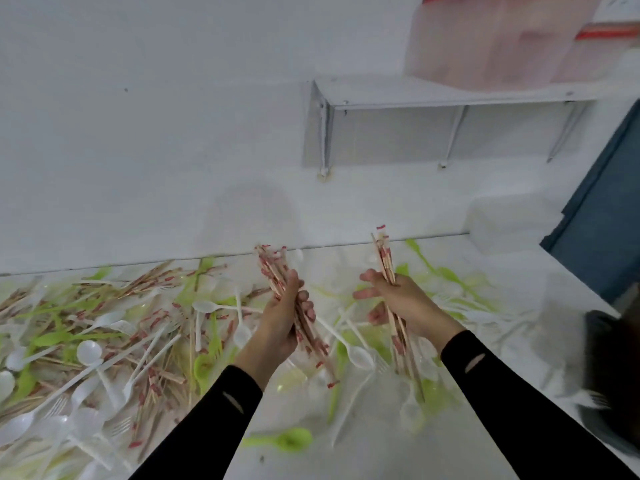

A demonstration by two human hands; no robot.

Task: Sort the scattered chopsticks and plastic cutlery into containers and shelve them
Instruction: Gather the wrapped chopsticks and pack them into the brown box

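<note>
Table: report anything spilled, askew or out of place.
Chopsticks, white spoons and green cutlery lie jumbled in one mixed heap across the table, thickest at left. One green spoon lies alone near the front edge. The left hand and right hand each grip gathered chopsticks.

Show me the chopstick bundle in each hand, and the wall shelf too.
left-hand chopstick bundle point(272, 271): head view, wrapped upper ends.
right-hand chopstick bundle point(385, 258): head view, wrapped upper ends.
wall shelf point(415, 93): head view, bare top board.

Black long sleeves point(207, 427), pale cuff slits point(232, 402)
</note>
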